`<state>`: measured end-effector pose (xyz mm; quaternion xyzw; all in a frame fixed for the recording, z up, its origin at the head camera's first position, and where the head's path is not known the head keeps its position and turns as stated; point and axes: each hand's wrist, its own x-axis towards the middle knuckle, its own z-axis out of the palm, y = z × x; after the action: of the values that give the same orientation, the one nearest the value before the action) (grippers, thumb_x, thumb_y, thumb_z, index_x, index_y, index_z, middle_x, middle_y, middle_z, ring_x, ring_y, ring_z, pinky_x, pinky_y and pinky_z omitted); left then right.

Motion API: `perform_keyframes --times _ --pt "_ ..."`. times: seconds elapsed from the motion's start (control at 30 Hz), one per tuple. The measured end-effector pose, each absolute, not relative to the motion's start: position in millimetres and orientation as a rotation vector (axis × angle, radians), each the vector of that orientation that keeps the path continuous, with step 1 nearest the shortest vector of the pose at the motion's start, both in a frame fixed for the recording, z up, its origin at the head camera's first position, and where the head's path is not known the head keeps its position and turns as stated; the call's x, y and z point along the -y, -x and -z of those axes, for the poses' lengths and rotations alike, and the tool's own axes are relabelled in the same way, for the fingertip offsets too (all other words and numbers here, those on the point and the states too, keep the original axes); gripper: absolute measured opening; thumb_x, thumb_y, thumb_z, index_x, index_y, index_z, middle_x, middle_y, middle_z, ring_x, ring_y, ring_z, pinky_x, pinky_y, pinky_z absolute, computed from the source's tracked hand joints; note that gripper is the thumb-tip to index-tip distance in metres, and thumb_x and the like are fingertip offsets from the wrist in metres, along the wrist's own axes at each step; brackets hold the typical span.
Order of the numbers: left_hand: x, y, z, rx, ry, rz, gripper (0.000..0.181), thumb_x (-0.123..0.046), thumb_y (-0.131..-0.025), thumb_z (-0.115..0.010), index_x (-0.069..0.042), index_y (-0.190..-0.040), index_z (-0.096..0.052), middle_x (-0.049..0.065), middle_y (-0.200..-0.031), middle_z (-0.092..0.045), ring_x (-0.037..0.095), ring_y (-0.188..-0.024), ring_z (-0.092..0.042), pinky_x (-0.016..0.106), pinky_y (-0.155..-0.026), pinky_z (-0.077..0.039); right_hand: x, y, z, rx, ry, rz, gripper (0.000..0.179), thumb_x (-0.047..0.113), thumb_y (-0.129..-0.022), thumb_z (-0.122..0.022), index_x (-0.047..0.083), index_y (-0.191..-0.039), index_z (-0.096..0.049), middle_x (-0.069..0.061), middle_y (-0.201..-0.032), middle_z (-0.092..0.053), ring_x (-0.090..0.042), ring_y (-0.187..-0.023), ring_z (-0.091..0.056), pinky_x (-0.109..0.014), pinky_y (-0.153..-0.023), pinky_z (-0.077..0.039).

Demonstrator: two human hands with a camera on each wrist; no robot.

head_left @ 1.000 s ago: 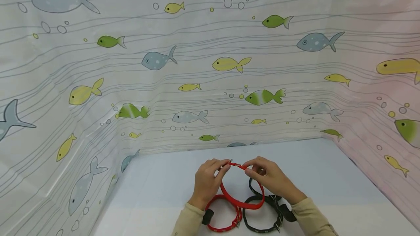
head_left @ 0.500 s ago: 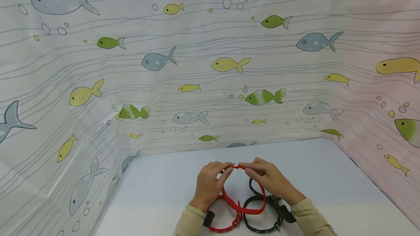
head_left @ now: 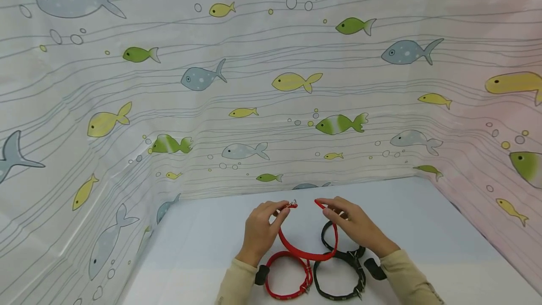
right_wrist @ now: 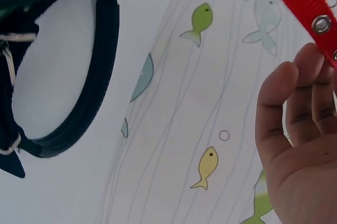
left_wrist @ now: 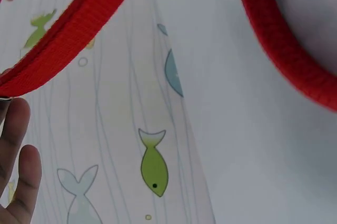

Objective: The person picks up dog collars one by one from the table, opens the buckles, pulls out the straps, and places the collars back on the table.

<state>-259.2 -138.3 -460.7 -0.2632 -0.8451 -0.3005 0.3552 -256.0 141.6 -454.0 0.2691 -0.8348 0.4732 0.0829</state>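
Your left hand [head_left: 261, 230] pinches the red collar [head_left: 306, 255] near what looks like its buckle [head_left: 294, 203], your right hand [head_left: 359, 222] its holed end [head_left: 319, 203], above the tabletop [head_left: 199, 241]; best hold both ends flat, untwisted

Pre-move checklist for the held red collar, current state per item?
1. Left grip on the buckle end: ok, pinching it.
2. Right grip on the holed end: ok, pinching it.
3. Ends of the held red collar unfastened: ok, a visible gap between them.
4. Metal-ringed holes exposed: ok, some show in the right wrist view.
5. Held red collar not touching the red collar on the table or the two black collars: cannot tell, its loop overlaps them in the head view.
6. Buckle pin free: cannot tell, too small.
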Motion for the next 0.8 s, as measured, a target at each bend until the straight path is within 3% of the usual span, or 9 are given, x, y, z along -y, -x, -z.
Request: perform_keyframes --times 0.27,0.4,0.8 --pt "158.2 286.7 446.1 2.257 0.681 0.760 0.031 -0.028 -0.094 -0.074 -0.020 -0.124 -0.072 -0.010 -0.104 -0.072 0.009 -0.092 -0.065 0.031 -0.078 -0.056 -155.3 286.7 443.2 2.447 -0.753 -1.295 0.035 0.031 -0.101 -0.065 0.018 -0.133 -0.065 0.010 -0.109 -0.066 -0.010 -0.098 -0.062 -0.033 -0.083 -0.054" --pt "169.2 305.8 442.4 2.304 0.677 0.757 0.034 -0.024 -0.094 -0.076 -0.017 -0.127 -0.071 -0.007 -0.105 -0.072 0.012 -0.093 -0.065 0.037 -0.077 -0.057 -161.8 308.5 441.9 2.440 -0.721 -1.252 0.035 0.031 -0.100 -0.067 0.017 -0.132 -0.065 0.008 -0.110 -0.070 -0.011 -0.099 -0.064 -0.034 -0.083 -0.055" --pt "191.4 349.9 453.5 2.617 0.554 0.733 0.044 -0.023 -0.096 -0.073 -0.018 -0.138 -0.062 -0.001 -0.111 -0.071 0.018 -0.100 -0.067 0.038 -0.086 -0.056 -166.2 359.4 470.6 2.493 -0.669 -1.099 0.027 0.016 -0.097 -0.070 0.008 -0.123 -0.064 0.000 -0.107 -0.073 -0.017 -0.093 -0.067 -0.036 -0.076 -0.054"
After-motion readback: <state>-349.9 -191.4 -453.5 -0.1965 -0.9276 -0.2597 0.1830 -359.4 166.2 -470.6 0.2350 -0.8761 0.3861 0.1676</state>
